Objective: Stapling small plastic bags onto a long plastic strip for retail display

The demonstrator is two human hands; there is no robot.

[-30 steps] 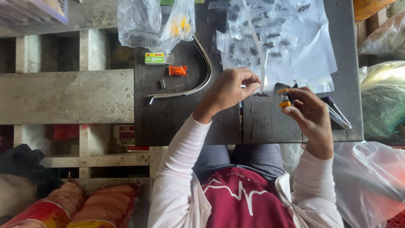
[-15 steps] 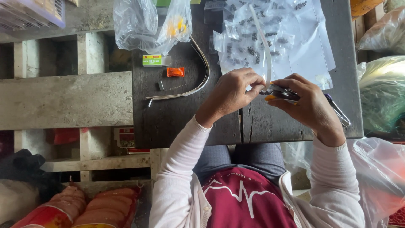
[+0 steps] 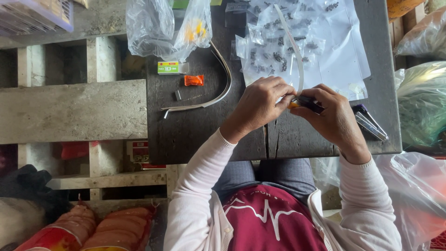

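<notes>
Dark wooden counter [image 3: 200, 135] lies under your hands. Your right hand [image 3: 332, 118] clamps a small dark tool [image 3: 307, 103] that points left toward your left hand [image 3: 260, 104] — those fingers [image 3: 283, 95] pinch the white strip [image 3: 297, 60] at its tip; the strip runs away from you.

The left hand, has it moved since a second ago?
Yes. The left hand has shifted right, away from the curved strip on the table, and now meets the right hand over a small dark tool.
</notes>
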